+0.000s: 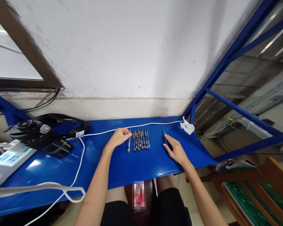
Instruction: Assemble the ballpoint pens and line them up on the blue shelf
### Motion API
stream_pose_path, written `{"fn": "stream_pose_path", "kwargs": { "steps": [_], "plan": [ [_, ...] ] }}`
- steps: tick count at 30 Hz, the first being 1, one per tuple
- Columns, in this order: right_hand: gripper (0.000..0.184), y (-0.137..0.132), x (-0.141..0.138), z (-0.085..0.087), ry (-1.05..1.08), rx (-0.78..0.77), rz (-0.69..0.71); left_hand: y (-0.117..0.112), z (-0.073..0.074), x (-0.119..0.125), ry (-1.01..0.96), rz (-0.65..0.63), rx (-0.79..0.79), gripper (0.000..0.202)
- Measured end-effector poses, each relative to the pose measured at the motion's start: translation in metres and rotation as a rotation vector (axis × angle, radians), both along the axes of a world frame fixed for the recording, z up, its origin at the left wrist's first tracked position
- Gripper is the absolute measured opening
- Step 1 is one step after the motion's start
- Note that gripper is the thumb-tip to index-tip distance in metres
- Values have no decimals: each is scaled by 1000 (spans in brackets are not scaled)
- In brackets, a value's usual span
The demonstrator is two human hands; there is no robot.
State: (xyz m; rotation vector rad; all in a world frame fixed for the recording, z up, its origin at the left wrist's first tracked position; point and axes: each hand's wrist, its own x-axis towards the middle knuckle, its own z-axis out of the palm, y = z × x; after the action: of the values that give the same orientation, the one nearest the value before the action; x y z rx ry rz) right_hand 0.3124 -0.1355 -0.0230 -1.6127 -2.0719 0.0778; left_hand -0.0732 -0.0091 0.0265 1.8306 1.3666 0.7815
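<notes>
On the blue table (136, 163) lies a row of several pens (141, 139), side by side, pointing away from me. My left hand (119, 137) rests just left of the row, its fingers curled at the leftmost, silvery pen (129, 142). My right hand (175, 148) lies flat on the table with fingers stretched out, fingertips touching a single blue pen (164, 135) that lies apart, right of the row.
A black headset-like device (41, 133) sits at the left, with a white power strip (7, 158) beside it. A white cable (103, 131) runs along the back of the table. Crumpled white tissue (187, 126) lies at the back right corner. Blue frame struts (226, 59) rise at right.
</notes>
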Motion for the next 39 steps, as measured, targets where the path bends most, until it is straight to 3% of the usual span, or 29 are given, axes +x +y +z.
{"fn": "stream_pose_path", "kwargs": {
  "steps": [3,5,8,11,15,19,23,29,33,36,39],
  "plan": [
    [58,0,0,0,29,14,7,-23,5,0,-190,43,44,30],
    [53,0,-1,0,49,18,33,-51,9,7,-310,120,82,30],
    [43,-1,-1,0,88,13,93,-104,20,26,-676,221,92,23],
    [40,-2,-2,0,122,22,126,-149,36,45,-717,243,127,24],
    [41,-1,-2,1,131,51,127,-181,50,64,-765,256,168,21],
    [44,-1,-4,2,153,110,113,-189,43,81,-892,271,90,16],
    [43,-1,-5,5,172,126,102,-185,16,91,-999,329,-105,23],
    [31,-9,-9,11,236,162,96,-177,-20,72,-983,377,-218,32],
    [22,-25,-52,12,468,205,171,-168,-25,56,-926,317,-214,38],
    [35,-34,-94,13,507,53,309,-161,-24,54,-891,218,-235,38],
    [28,-35,-117,14,435,-71,390,-159,-22,56,-857,132,-259,37]
  ]
}}
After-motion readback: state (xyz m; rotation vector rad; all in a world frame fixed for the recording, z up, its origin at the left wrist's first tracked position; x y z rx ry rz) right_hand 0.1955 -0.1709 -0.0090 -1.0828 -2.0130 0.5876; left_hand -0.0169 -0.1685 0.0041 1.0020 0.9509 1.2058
